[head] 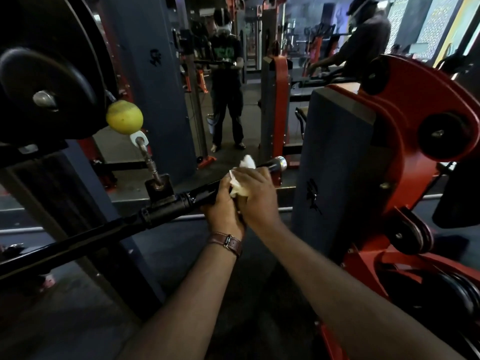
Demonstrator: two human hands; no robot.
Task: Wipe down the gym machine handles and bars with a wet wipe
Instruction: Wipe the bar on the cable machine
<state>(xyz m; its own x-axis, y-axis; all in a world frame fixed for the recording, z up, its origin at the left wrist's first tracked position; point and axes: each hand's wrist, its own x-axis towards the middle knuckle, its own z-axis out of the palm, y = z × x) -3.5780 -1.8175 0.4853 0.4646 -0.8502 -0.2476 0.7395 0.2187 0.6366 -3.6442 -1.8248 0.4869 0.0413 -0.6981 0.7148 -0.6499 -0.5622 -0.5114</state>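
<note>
Black bar (109, 229) runs from lower left of frame up to centre-right, ending in a silver cap (280, 162). Both hands sit on it near centre. Left hand (223, 203) is wrapped round the bar, fingers curled over the top – brown watch strap (228, 242) on that wrist. Right hand (257, 193) is just beside it, touching it, fingers curled over the white wet wipe (241, 178), which is bunched against the bar w/ a tuft sticking up toward the cap. Yellow ball (124, 116) hangs at left-centre, above a metal link (150, 162) going down to the bar's bracket. Red machine frame (405, 141) fills right side. Two people stand in the upper centre & upper right – blurry.
</note>
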